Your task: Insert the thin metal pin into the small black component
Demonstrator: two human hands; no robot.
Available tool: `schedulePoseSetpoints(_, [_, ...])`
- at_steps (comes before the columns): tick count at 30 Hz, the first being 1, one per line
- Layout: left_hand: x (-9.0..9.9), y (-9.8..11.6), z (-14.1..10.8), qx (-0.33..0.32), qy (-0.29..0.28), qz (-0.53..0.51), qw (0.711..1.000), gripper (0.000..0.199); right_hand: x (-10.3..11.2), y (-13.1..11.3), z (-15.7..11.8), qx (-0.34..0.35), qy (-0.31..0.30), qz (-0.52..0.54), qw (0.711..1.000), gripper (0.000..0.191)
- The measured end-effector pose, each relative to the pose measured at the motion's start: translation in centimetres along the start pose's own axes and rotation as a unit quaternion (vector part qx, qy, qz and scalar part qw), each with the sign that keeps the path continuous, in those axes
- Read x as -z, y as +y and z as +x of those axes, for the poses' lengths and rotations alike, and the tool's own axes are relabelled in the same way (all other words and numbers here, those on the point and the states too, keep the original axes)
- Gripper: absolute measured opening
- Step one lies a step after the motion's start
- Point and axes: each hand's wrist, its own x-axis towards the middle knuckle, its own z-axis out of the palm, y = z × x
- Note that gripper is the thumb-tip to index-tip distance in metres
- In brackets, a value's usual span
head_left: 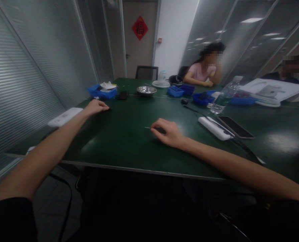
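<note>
My right hand [166, 132] rests low over the green tabletop [124, 144], thumb and fingertips pinched together. From that pinch a thin, pale, needle-like piece [147, 127] sticks out to the left. Farther off on the left, my left hand [96, 107] is closed in a pinch above the table. Whatever its fingertips hold, if anything, is too small to make out. Just beyond the left hand stands a blue tray [109, 93] with white crumpled material in it. A shiny metal bowl [146, 90] sits past both hands, near the middle.
To the right lie a white power strip [213, 128], a dark phone [235, 127] and a clear water bottle [223, 97]. Blue bins [175, 91] and a white basket [160, 84] stand farther back. One person [202, 72] sits across the table, another at far right.
</note>
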Motion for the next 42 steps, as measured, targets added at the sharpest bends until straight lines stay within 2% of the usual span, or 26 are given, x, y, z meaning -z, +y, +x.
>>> schedulePoseSetpoints(2, [0.3, 0.4, -0.1, -0.043, -0.023, 0.085, 0.995, 0.022, 0.0, -0.1, 0.0, -0.001, -0.002, 0.0, 1.0, 0.017])
schedulePoseSetpoints(6, [0.3, 0.7, 0.1, -0.143, -0.075, 0.243, 0.956, 0.028, 0.1, -0.2, 0.0, -0.002, -0.005, 0.001, 1.0, 0.017])
schedulePoseSetpoints(8, [0.1, 0.7, 0.0, -0.17, -0.072, 0.285, 0.94, 0.029, 0.1, -0.2, 0.0, -0.002, -0.005, 0.002, 1.0, 0.017])
schedulePoseSetpoints(10, [-0.1, 0.6, -0.3, -0.18, -0.052, 0.298, 0.936, 0.027, 0.1, -0.2, 0.0, 0.0, -0.002, 0.0, 1.0, 0.016])
schedulePoseSetpoints(14, [-0.4, 1.8, -1.5, -0.17, -0.028, 0.229, 0.958, 0.021, 0.2, -0.2, 0.1, -0.005, -0.01, -0.001, 1.0, 0.017])
schedulePoseSetpoints(17, [-1.7, 4.6, -3.3, -0.211, -0.081, 0.108, 0.968, 0.025, 0.2, -0.1, 0.2, -0.029, -0.024, -0.017, 0.999, 0.017])
schedulePoseSetpoints(19, [-3.2, 7.2, -5.1, -0.262, -0.145, 0.024, 0.954, 0.029, 0.1, 0.0, 0.2, -0.047, -0.034, -0.029, 0.998, 0.016])
schedulePoseSetpoints(22, [-5.8, 10.9, -8.3, -0.333, -0.242, -0.027, 0.911, 0.028, 0.0, 0.2, 0.3, -0.064, -0.046, -0.034, 0.996, 0.016])
schedulePoseSetpoints(25, [-7.6, 12.8, -10.5, -0.37, -0.28, -0.054, 0.884, 0.027, -0.1, 0.3, 0.4, -0.066, -0.054, -0.04, 0.996, 0.014])
schedulePoseSetpoints(28, [-8.3, 13.1, -11.3, -0.374, -0.283, -0.068, 0.881, 0.029, -0.2, 0.1, 0.4, -0.066, -0.067, -0.049, 0.994, 0.012])
schedulePoseSetpoints(37, [-8.4, 12.8, -11.3, -0.376, -0.279, -0.072, 0.881, 0.029, 0.0, 0.1, 0.3, -0.035, -0.078, -0.049, 0.995, 0.013])
schedulePoseSetpoints(42, [-8.6, 12.7, -11.2, -0.359, -0.309, -0.109, 0.874, 0.027, 0.1, 0.0, 0.2, -0.009, -0.081, -0.066, 0.994, 0.015])
